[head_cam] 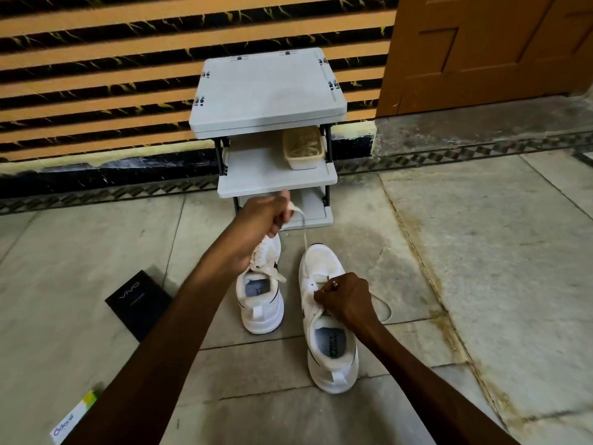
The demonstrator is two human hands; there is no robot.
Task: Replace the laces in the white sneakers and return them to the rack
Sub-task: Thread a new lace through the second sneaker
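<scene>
Lacing under way on the floor [465, 239], in front of the rack [269, 88].
The left hand [256, 226], fingers curled tight, pulls a lace [303, 234] up from the right sneaker [321, 261]. The right hand [348, 300] pinches a lace tip at its eyelets. The other sneaker [261, 311] stands beside it. Next, probably: feed that tip through the following eyelet.

The wall [96, 75] behind carries horizontal stripes, orange alternating with black veined in yellow, above a black skirting band [96, 178]. To the right is a brown panelled wooden door [481, 49] over a worn grey stone threshold [481, 123]. A grey three-tier shoe rack [266, 91] stands against the wall. The floor [497, 252] is pale stone slabs with dark joints, a diamond-patterned border strip [96, 199] along the wall and a brownish stain [449, 319] on the right.
</scene>
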